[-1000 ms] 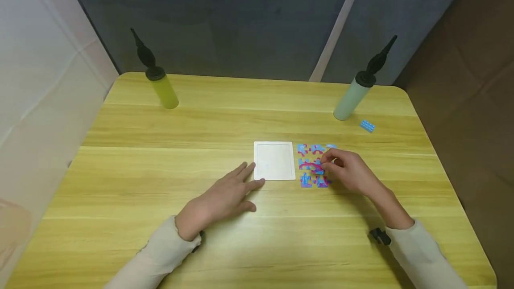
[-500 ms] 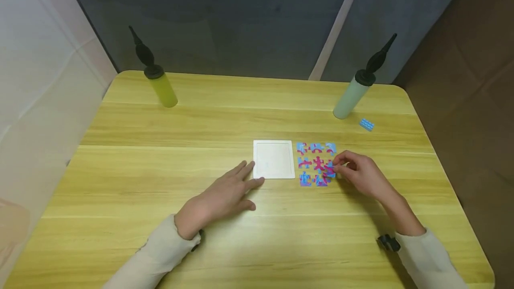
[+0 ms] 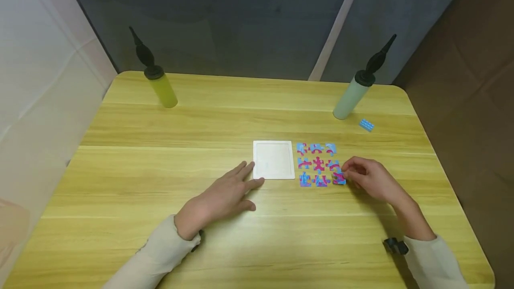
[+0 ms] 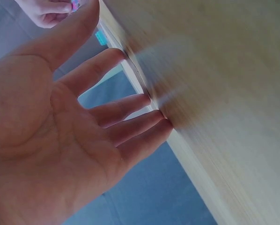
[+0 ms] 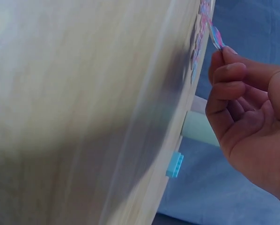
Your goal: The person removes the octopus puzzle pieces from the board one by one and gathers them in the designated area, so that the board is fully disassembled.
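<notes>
Between thumb and index finger, my right hand (image 3: 371, 178) pinches a pink and blue jigsaw piece (image 3: 339, 179). In the right wrist view that piece (image 5: 217, 37) tilts up off the table from the fingertips. It overlaps the lower right corner of several spaced jigsaw pieces (image 3: 318, 163), laid out in rows. Left of them lies a square white puzzle tray (image 3: 275, 160) with a raised rim and nothing in it. My left hand (image 3: 225, 195) rests with spread, straight fingers, its fingertips at the tray's lower left corner; the left wrist view shows its palm (image 4: 46, 140).
A yellow balloon pump (image 3: 163, 90) with a black nozzle stands at the back left of the wooden table (image 3: 160, 182). A pale green pump (image 3: 350, 99) stands at the back right, with a small blue toy brick (image 3: 366, 125) beside it.
My right hand has moved right and toward me with the pinched piece, from over the middle of the rows to their lower right corner. My left hand has stayed put.
</notes>
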Motion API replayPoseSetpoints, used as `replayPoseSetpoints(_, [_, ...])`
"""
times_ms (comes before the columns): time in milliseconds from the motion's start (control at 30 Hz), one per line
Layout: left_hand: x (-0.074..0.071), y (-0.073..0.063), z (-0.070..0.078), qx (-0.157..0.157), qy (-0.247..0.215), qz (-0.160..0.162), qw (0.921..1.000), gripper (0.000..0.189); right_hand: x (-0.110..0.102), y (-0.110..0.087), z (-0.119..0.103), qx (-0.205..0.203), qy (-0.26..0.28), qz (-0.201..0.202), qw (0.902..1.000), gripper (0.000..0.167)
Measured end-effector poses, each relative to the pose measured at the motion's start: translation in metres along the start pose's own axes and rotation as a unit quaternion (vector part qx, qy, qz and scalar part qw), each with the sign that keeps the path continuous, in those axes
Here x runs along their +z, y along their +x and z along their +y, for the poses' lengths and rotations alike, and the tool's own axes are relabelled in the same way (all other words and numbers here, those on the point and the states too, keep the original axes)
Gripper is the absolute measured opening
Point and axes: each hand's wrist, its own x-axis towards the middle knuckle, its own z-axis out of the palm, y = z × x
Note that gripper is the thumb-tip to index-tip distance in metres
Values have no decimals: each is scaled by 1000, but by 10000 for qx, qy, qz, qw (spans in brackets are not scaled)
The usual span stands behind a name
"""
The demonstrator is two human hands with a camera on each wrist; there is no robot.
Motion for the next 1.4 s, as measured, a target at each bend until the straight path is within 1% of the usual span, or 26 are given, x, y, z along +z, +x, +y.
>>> replayPoseSetpoints(233, [-1, 1, 0, 1, -7, 9, 10000, 66, 2, 3, 8, 103, -46, -170, 9998, 10])
replayPoseSetpoints(400, [-2, 1, 1, 20, 4, 35, 10000, 65, 4, 5, 9, 48, -293, -128, 9995, 10])
replayPoseSetpoints(600, [-3, 2, 1, 41, 25, 44, 10000, 65, 4, 5, 8, -79, -433, -156, 9989, 10])
replayPoseSetpoints(800, [-4, 2, 0, 83, 75, 77, 9999, 65, 3, 6, 7, -84, -550, -136, 9984, 10])
replayPoseSetpoints(933, [-4, 3, 0, 101, 76, 91, 9999, 65, 1, 6, 7, -99, -647, -30, 9979, 12])
replayPoseSetpoints(1200, [0, 1, 0, 83, 75, 58, 9999, 64, -5, 2, 3, -152, -557, 206, 9981, 17])
replayPoseSetpoints(1300, [0, 2, 1, 98, 116, 126, 9998, 63, -12, 5, -4, -214, -629, 463, 9967, 20])
replayPoseSetpoints(1400, [2, 3, 1, 81, 191, 183, 9996, 63, -20, 10, -11, -260, -674, 831, 9939, 22])
